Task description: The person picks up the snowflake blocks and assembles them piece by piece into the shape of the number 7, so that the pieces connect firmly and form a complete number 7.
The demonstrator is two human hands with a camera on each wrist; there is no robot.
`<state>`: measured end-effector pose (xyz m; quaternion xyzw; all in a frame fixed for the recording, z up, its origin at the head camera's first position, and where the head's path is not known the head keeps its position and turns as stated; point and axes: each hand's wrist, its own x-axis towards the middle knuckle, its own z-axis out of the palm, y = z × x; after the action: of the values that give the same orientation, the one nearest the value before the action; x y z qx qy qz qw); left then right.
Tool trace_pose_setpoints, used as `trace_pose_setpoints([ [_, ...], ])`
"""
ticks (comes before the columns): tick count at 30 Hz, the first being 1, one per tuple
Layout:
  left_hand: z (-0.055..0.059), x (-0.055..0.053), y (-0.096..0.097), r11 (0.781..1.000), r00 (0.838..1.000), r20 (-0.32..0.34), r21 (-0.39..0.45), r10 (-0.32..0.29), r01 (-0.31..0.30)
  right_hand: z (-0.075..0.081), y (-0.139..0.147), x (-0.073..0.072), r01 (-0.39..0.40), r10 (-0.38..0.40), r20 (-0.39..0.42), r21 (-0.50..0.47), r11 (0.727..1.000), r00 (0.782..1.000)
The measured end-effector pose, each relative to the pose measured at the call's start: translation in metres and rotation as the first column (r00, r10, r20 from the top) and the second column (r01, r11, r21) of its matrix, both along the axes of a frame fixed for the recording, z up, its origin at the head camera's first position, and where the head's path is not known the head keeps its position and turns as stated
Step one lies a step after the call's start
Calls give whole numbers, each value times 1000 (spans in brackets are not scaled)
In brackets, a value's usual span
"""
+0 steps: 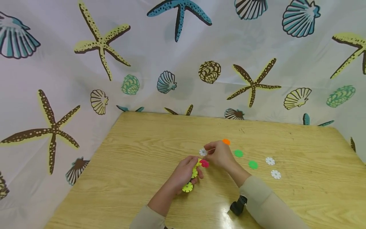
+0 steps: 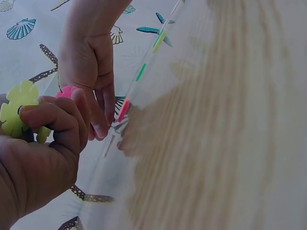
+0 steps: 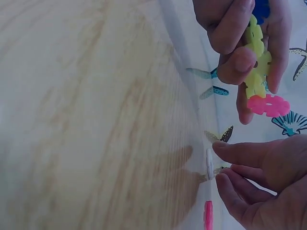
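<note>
My left hand (image 1: 183, 171) grips a chain of notched, flower-shaped plastic discs joined edge to edge. Several yellow discs (image 1: 187, 187) show between the fingers, and a pink disc (image 1: 204, 163) sticks out at the far end. In the right wrist view a blue disc (image 3: 262, 10) shows at the chain's other end, partly covered by the hand. Just ahead, my right hand (image 1: 221, 155) reaches down at a white disc (image 1: 203, 152) lying on the table. Thumb and fingers are spread apart, their tips right at the disc's edge, with nothing between them.
Loose discs lie on the wooden table (image 1: 137, 159) beyond and right of the right hand: an orange disc (image 1: 226, 142), green discs (image 1: 238, 153) and white discs (image 1: 270, 161). A curtain (image 1: 183, 57) printed with shells and starfish hangs along the back and sides.
</note>
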<state>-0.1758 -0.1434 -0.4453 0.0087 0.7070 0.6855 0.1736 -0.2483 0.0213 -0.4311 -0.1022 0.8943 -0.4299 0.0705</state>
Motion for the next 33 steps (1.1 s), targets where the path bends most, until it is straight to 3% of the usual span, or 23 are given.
trace_pose_setpoints([
  [15, 2, -1, -2, 1000, 1000, -11, -23, -2, 2, -2, -10, -10, 21, -20, -13, 78, 997, 1000],
  [23, 1, 0, -4, 1000, 1000, 1, -9, -6, 6, 1, -12, -14, -18, 16, 18, 152, 988, 1000],
  [33, 0, 1, -7, 999, 1000, -7, -27, -21, 20, 2, -10, -15, -5, 3, 23, 118, 993, 1000],
])
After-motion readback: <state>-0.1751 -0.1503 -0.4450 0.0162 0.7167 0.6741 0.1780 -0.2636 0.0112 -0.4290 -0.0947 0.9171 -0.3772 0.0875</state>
